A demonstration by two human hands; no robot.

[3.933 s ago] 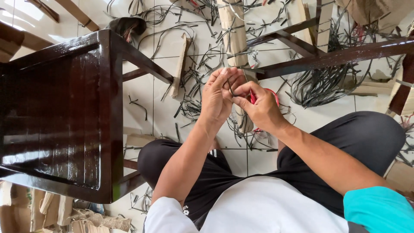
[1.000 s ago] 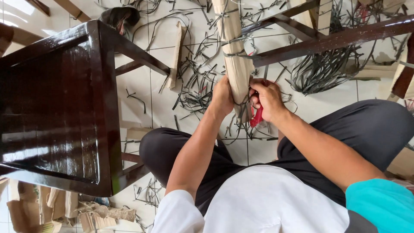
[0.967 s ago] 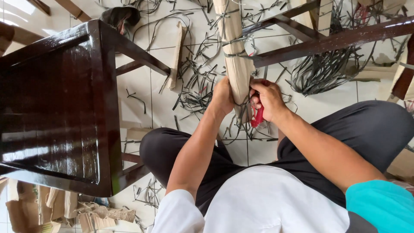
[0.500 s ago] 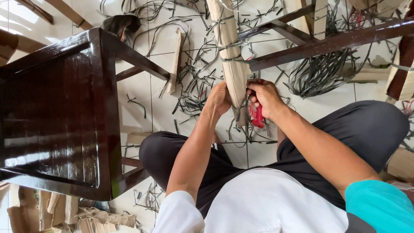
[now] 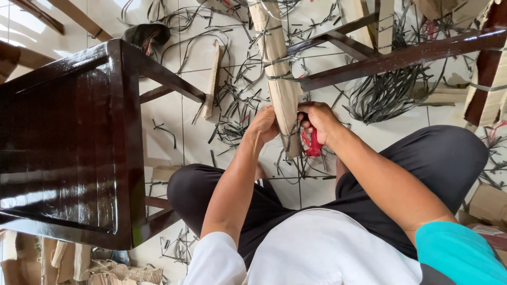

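Person sits cross-legged on the white tiled floor (image 5: 406, 132), both hands on a long furniture leg wrapped in tan cardboard (image 5: 280, 79) that runs up and away from the hands. Left hand (image 5: 264, 125) is closed around the left side of the wrapped leg near its lower end, steadying it. Right hand (image 5: 319, 122) is closed on a small red-handled cutting tool (image 5: 312, 145), pressed against the right edge of the cardboard; blade itself is hidden by fingers, can't tell if it's engaged. A thin dark plastic strap (image 5: 280, 78) sits around the wrap above the hands, and at least one more higher up, so this leg reads as only started: cardboard fully on, straps above the hands uncut. The bare dark-brown wooden frame rail (image 5: 401, 55) crossing just above the right hand carries no wrap. Evidence of work done: heaps of cut black strapping offcuts (image 5: 385, 92) up and right of the right hand, more loose ones scattered above the left hand, plus a flat cardboard strip (image 5: 212, 79) lying up-left of the left hand. Well left of the left hand stands a glossy dark-brown wooden table (image 5: 63, 142), fully bare of packing. More cardboard-covered pieces (image 5: 483, 84) at far right look yet to be stripped. My read: somewhere mid-job.
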